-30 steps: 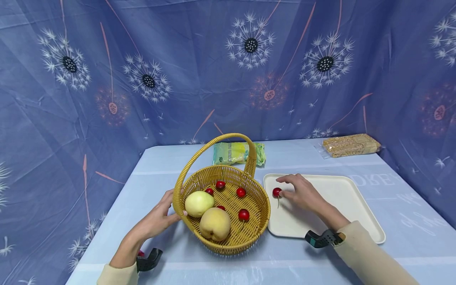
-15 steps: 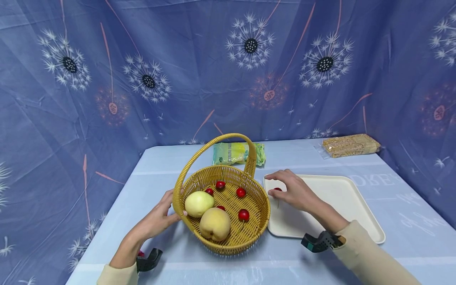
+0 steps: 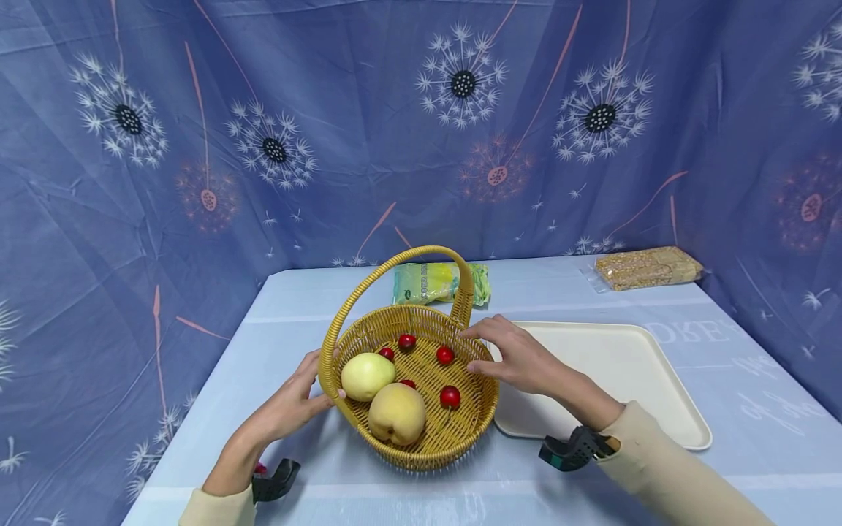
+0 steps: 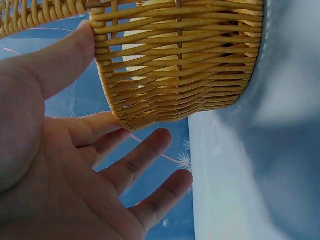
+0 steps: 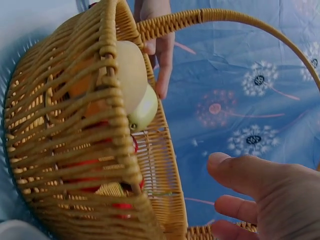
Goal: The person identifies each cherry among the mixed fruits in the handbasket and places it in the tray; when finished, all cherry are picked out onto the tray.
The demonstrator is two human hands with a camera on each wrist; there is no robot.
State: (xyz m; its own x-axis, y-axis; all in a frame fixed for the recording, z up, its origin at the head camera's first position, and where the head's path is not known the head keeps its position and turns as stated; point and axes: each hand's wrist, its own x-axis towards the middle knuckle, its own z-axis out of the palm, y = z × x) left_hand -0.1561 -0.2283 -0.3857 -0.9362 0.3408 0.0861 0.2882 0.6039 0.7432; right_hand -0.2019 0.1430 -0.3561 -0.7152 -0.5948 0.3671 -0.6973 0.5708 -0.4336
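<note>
A yellow woven basket (image 3: 483,424) with an arched handle stands mid-table. Inside lie a pale green, apple-like fruit (image 3: 368,376), a peach-like yellow fruit (image 3: 397,414) and several cherries (image 3: 450,397). At the left rim my left hand (image 3: 286,409) holds the basket by the handle's base between thumb and index finger; its other fingers (image 4: 165,192) extend loosely in the left wrist view. My right hand (image 3: 520,358) hovers at the basket's right rim, thumb and fingers spread apart. Nothing shows between them in the right wrist view. The hand hides part of the tray's left side.
A cream tray (image 3: 618,372) lies right of the basket, partly under my right forearm. Behind the basket is a green and yellow packet (image 3: 427,281). A clear bag of grain-like food (image 3: 647,268) lies at the back right, near the blue patterned cloth (image 3: 368,131).
My right hand has moved left from over the tray to the basket's right rim. The cherry seen on the tray earlier is out of sight now. My left hand and the basket stay put.
</note>
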